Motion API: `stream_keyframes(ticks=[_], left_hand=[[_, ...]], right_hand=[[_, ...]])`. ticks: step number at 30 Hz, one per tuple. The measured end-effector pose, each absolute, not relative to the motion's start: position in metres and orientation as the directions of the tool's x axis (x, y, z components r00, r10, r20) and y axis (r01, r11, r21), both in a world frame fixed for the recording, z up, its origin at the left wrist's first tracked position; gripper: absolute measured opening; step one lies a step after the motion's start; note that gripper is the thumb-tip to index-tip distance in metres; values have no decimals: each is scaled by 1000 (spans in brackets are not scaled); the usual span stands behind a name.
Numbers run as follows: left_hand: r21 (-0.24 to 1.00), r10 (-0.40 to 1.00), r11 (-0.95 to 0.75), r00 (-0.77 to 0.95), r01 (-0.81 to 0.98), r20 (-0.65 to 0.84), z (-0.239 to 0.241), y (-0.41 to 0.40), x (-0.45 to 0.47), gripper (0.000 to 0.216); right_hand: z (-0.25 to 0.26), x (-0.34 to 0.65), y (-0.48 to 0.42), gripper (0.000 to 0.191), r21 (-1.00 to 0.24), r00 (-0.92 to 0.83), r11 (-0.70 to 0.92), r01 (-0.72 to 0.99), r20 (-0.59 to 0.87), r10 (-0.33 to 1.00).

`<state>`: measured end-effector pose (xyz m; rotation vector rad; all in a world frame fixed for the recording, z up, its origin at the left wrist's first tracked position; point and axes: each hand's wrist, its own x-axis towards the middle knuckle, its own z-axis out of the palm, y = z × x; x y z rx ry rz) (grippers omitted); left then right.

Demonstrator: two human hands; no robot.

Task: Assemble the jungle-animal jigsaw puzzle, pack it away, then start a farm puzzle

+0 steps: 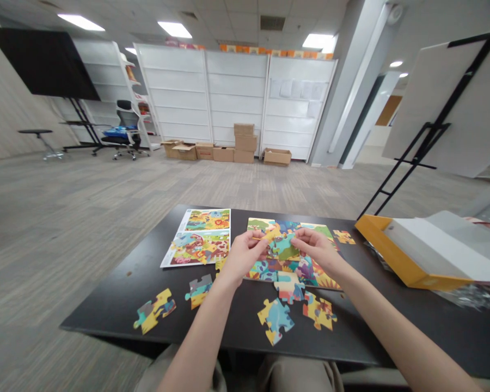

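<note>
My left hand (pixel 243 256) pinches a mostly yellow jigsaw puzzle piece (pixel 273 235) between thumb and fingers. Closed on a green and teal puzzle piece (pixel 286 248) is my right hand (pixel 316 249). The two pieces meet or overlap between my hands; whether they are joined I cannot tell. Both are held above a colourful puzzle board (pixel 269 269), partly hidden by my hands. Nearer to me lie loose pieces: a blue one (pixel 276 320), a yellow-orange one (pixel 319 310) and a pale one (pixel 289 287) touching the board's near edge.
Left of the board lies a printed picture sheet (pixel 200 239). More pieces (pixel 154 310) rest at the table's front left, another (pixel 198 289) nearby, and one (pixel 344 237) at the right. An open yellow box (pixel 392 253) with clear plastic (pixel 469 295) occupies the black table's (pixel 118 296) right side.
</note>
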<state>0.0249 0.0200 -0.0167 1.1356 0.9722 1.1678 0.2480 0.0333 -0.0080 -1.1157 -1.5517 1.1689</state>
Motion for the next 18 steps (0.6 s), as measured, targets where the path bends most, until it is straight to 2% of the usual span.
stream_keyframes(ticks=[6, 11, 18], left_hand=[[974, 998, 24, 65, -226, -10, -10, 23, 24, 42], [969, 1000, -3, -15, -248, -1, -9, 25, 22, 42], [971, 999, -16, 47, -238, 28, -11, 22, 24, 48]], right_hand=[[-6, 250, 34, 47, -979, -196, 155, 133, 128, 972], [-10, 251, 33, 43, -974, -266, 172, 147, 129, 955], [-13, 244, 30, 41, -962, -320, 199, 187, 132, 938]])
